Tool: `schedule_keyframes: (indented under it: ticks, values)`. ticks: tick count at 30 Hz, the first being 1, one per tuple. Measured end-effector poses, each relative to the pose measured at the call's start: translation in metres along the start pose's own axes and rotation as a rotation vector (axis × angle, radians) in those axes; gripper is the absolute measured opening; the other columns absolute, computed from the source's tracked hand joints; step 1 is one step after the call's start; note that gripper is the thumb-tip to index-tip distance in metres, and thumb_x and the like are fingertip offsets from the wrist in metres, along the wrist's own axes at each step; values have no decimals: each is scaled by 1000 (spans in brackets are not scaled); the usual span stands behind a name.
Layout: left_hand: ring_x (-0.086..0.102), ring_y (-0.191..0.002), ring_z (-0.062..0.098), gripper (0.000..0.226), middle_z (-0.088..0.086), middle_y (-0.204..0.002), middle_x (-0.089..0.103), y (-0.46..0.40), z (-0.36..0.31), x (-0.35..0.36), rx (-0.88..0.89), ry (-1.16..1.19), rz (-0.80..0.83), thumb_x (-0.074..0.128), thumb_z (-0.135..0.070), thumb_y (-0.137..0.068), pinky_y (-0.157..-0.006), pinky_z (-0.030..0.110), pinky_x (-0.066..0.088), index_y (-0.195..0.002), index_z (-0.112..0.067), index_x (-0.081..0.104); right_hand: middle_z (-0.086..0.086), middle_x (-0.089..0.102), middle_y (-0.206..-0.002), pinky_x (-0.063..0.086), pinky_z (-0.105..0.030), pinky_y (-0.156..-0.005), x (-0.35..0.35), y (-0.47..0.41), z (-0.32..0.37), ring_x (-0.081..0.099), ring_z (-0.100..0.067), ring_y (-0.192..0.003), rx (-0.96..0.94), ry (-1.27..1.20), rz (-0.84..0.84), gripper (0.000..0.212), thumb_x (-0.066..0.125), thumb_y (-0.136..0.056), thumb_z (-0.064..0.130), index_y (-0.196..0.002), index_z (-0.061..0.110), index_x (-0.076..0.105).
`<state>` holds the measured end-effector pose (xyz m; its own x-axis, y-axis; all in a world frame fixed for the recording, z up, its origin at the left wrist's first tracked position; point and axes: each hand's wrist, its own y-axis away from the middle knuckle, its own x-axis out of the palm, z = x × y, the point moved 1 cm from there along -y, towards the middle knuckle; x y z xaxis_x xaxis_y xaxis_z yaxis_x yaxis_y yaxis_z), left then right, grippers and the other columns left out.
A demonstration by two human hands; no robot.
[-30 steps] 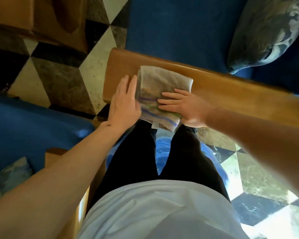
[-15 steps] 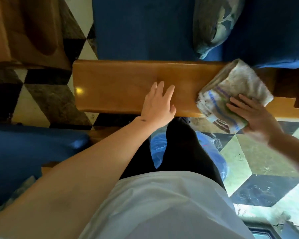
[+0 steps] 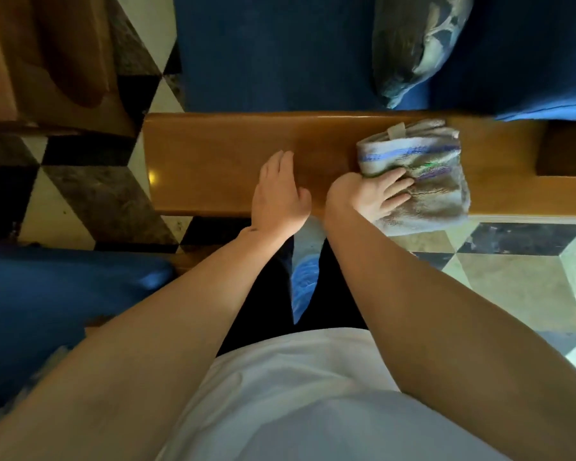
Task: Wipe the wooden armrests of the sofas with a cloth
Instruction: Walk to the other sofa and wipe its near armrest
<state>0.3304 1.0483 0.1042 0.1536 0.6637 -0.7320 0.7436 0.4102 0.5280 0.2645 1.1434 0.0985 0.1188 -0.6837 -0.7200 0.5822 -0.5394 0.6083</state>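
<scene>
1. Down there is the blue sofa [image 3: 273, 51], its seat filling the top of the view, and a patterned cushion [image 3: 416, 44] lying on it at the upper right.
2. Chequered floor tiles [image 3: 90, 191] show dark and pale on the left and again at the lower right.
3. Running straight across the middle is the wooden armrest [image 3: 213, 161], glossy, with a small bright glint near its left end.
4. Another blue seat [image 3: 47, 294] sits at the lower left, close by the person's left forearm.
5. Here's the cloth [image 3: 426, 181], folded, greyish with blue and purple stripes, lying on the right part of the armrest, its near edge hanging over the front.
6. The right hand [image 3: 376, 194] lies flat on the cloth's left side, fingers spread and straight, pressing it to the wood.
7. The left hand [image 3: 280, 194] rests on the bare armrest just beside the right, fingers extended, holding nothing.
</scene>
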Motion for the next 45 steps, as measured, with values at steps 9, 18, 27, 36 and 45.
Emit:
schedule_keyframes:
  ticks: [9,18,27,36,45]
  values:
    - [39,-139,28,61,13,-150,42,4,134,-80,-425,235,-205,46,-3,-94,-116,41,34,-152,-7,29,0,-4,-172,-1,-45,-127,108,111,27,-10,-25,-157,-522,347,351,81,41,-90,2,-162,20,10]
    - [56,-124,26,71,7,-142,53,8,199,-112,-729,905,-304,41,-62,-90,-107,48,46,-150,-25,34,-1,0,-172,-1,-47,-126,154,156,4,-10,-26,-157,-1348,902,772,77,49,-95,20,-162,20,11]
    - [56,-72,17,87,7,-142,49,19,141,-76,-974,667,48,46,-70,-92,-32,24,49,-159,-26,14,6,21,-169,1,-40,-125,87,62,10,5,-17,-157,-1715,1036,974,70,50,-91,12,-157,27,34]
    - [62,-113,31,93,14,-141,55,9,-16,12,-481,432,268,48,-61,-92,-85,41,56,-156,-4,14,5,29,-166,7,-42,-125,-51,-64,-15,13,-18,-156,-1377,857,831,73,52,-84,5,-154,26,41]
    - [48,-132,37,87,23,-162,23,7,-155,95,-145,224,347,56,-37,-95,-101,40,47,-156,3,8,0,32,-165,16,-45,-126,-154,-151,-59,17,-20,-156,-1079,616,605,74,51,-82,0,-154,14,41]
